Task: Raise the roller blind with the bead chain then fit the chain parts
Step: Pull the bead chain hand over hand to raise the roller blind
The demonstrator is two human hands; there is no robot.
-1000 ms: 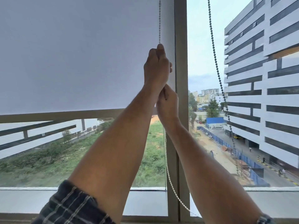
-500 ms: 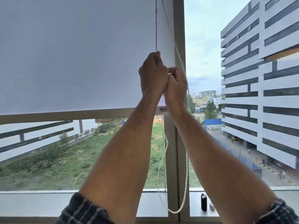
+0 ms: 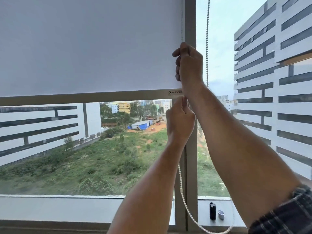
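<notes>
Head view shows my right hand [image 3: 190, 63] raised high against the window mullion [image 3: 190, 22], fingers curled into a fist around the near strand of the bead chain [image 3: 182, 22], which runs straight up from my knuckles along the blind's right edge. My left hand [image 3: 179, 122] sits lower, just under the blind's bottom rail [image 3: 84, 97], thumb and fingers pinched together on the same strand; my right wrist crosses just above it, so I cannot tell exactly where the chain passes between the two grips. Both hands are closed tight on the chain.

Below my left forearm the white chain reappears beside the mullion, hangs down with a small connector piece on it, and sweeps in a slack loop across the lower frame toward the right. The other strand hangs to the right of the mullion, in front of the open pane, dropping behind my right forearm.

The roller blind [image 3: 84, 44] covers the upper part of the left pane, its rail level with my right wrist, a small maker's label at its right end. Under it the glass shows grass, trees and striped buildings.

On the sill [image 3: 204, 210] at the right, between the mullion and my right arm, stand two small parts close together: a black upright piece [image 3: 212, 211] and a shorter grey one [image 3: 221, 214]. My checked sleeve [image 3: 285, 215] fills the lower right corner.
</notes>
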